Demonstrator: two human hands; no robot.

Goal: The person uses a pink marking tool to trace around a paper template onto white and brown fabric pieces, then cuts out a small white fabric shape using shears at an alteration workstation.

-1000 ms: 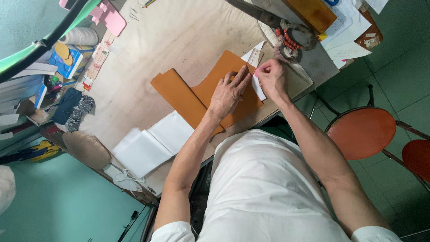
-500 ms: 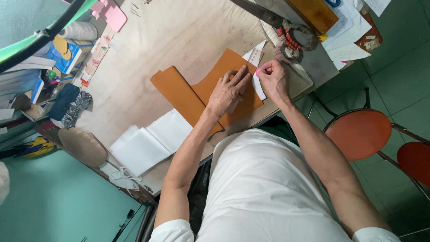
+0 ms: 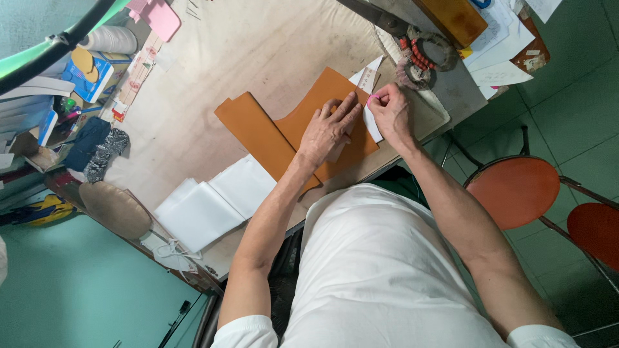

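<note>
While pinching, left hand flat.

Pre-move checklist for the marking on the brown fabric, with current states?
1. Left hand flat on the brown fabric, pinning it: ok.
2. Right hand pinching a small pink marker at the fabric's edge: ok; its tip contact: cannot tell.
3. White paper strip lying along the fabric's edge between the hands: ok, partly hidden by the right hand.
4. Fabric lying flat on the table, no folds in view: ok.
5. Scissors apart from both hands: ok.
6. White cloth stack clear of the fabric: not ok, its corner touches or overlaps the fabric's lower edge.
</note>
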